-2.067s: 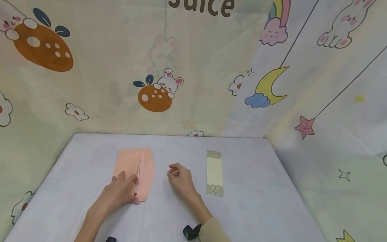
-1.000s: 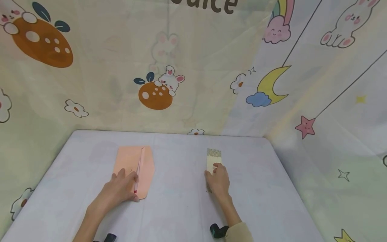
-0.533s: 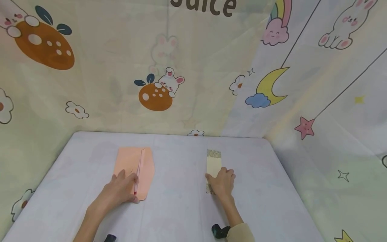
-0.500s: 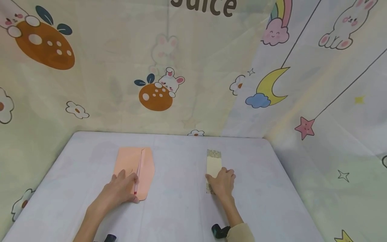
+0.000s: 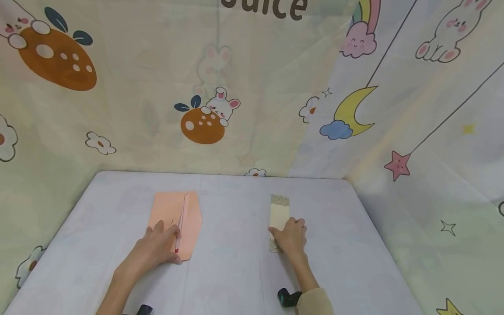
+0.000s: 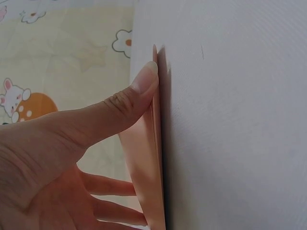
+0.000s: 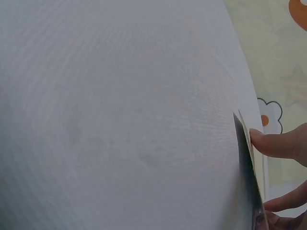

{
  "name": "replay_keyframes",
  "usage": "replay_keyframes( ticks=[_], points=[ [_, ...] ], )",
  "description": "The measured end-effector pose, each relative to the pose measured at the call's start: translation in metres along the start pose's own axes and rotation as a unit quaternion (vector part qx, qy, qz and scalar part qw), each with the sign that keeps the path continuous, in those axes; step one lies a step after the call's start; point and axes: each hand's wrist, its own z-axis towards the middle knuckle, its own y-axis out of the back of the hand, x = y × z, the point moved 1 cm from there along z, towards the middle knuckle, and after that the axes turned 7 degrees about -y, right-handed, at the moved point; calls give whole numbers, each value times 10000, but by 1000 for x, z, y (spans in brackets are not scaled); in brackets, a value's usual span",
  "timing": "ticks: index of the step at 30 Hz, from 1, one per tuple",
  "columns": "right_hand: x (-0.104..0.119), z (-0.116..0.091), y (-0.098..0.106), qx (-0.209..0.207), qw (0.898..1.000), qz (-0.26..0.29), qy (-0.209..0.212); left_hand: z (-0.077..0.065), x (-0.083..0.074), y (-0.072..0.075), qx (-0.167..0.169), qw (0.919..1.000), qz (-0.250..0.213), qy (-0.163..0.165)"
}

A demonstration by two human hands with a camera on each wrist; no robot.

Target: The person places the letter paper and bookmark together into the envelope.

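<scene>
A peach paper envelope (image 5: 167,203) lies on the left of the white table, a narrow white strip with a red spot showing along its flap. My left hand (image 5: 153,245) rests on its lower part; in the left wrist view the thumb presses near the paper's edge (image 6: 144,158) and the other fingers lie extended on it. To the right is a cream strip of card (image 5: 278,214) with patterned bands at both ends. My right hand (image 5: 291,238) pinches it across its width, thumb on the left edge, fingers on the right. The right wrist view shows a dark shadow along the card (image 7: 259,177).
The white table (image 5: 232,280) has a rounded far edge, with a cartoon-printed cloth (image 5: 267,140) hanging behind and at the sides. A black wrist-worn device (image 5: 288,298) sits by the right sleeve (image 5: 315,302), and another black device (image 5: 144,309) shows at the left forearm.
My right hand has moved rightward from mid-table to the cream card and taken hold of its edges; the card has shifted slightly right. My left hand stays on the envelope.
</scene>
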Motion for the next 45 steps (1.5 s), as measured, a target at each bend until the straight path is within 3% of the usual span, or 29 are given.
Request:
replay_keyframes(
  ticks=[6,11,17,22,28,35,38,45],
  points=[
    [-7,5,1,124,9998,129,-53,0,-1,0,11,10000,5,11],
    [-11,6,5,225,9982,549,-28,0,0,-1,35,10000,35,69],
    [-19,12,10,517,9886,1404,-170,0,0,-1,11,10000,54,14],
    [-28,15,13,773,9808,1743,-413,1,1,0,-32,9999,61,-73],
    [-38,14,14,1203,9629,2351,-561,0,2,-1,-28,10000,16,-59],
    [-35,10,12,1717,9155,3570,-693,0,0,0,-24,10000,27,-36],
    [-32,9,11,1759,9077,3748,-686,0,-1,1,-8,10000,18,-25],
    [-21,4,6,1859,9013,3880,-506,1,0,0,4,10000,21,11]
  ],
)
